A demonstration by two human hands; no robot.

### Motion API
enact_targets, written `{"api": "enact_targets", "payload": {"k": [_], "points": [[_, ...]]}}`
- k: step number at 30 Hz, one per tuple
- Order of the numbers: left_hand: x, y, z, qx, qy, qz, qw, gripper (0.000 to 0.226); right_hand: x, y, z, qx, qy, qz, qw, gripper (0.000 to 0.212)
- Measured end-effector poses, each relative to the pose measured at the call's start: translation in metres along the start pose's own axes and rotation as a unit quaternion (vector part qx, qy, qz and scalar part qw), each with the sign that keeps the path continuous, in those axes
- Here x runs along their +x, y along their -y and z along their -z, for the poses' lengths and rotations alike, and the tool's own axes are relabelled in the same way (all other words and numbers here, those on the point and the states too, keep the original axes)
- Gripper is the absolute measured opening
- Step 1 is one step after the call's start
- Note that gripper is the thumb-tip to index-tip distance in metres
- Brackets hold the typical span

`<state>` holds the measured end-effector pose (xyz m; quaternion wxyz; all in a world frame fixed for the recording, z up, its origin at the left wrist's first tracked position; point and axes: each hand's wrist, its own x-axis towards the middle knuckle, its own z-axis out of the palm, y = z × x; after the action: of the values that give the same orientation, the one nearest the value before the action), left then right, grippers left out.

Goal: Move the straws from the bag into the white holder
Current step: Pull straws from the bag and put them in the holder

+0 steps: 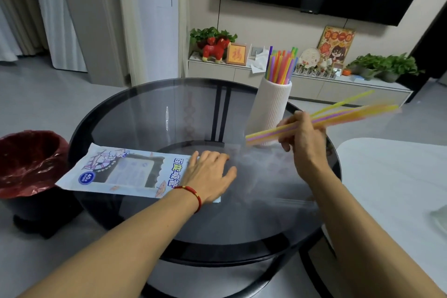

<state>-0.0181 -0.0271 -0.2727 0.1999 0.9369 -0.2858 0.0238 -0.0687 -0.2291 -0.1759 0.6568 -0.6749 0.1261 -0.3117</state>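
Even soft indoor light, no hard shadows — faint glare on glass table (154, 113); held straws (338, 116) motion-blurred, wide-angle bending at edges.

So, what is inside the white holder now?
The white holder has many colored straws standing in it, with their upper parts sticking out above the rim. Their lower parts and the holder's bottom are hidden by its opaque wall.
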Motion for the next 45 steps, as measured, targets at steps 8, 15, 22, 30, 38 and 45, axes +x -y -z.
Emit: {"api": "enact_targets", "payload": {"k": [8,15,22,30,38,45], "points": [[0.002,0.004,-0.013,0.032,-0.04,0.003,0.999,0.051,0.081,0.073,-0.005,0.034,-0.102,0.115,0.988,0.035],[0.003,0.007,-0.014,0.034,-0.039,-0.002,0.999,0.05,0.116,0.084,-0.013,-0.131,-0.105,0.156,0.973,0.036],[0.004,0.008,-0.015,0.031,-0.032,0.001,0.999,0.049,0.134,0.104,-0.025,-0.206,-0.116,0.135,0.962,0.042],[0.004,0.008,-0.015,0.018,-0.034,0.003,0.999,0.047,0.119,0.097,-0.038,-0.302,-0.065,0.112,0.944,0.037],[0.002,0.006,-0.012,0.021,-0.025,0.007,0.999,0.046,0.116,0.084,-0.057,-0.479,-0.051,0.096,0.871,0.04],[0.003,0.006,-0.011,0.021,-0.022,0.007,0.999,0.046,0.119,0.086,-0.057,-0.331,0.003,0.102,0.938,0.037]]}}
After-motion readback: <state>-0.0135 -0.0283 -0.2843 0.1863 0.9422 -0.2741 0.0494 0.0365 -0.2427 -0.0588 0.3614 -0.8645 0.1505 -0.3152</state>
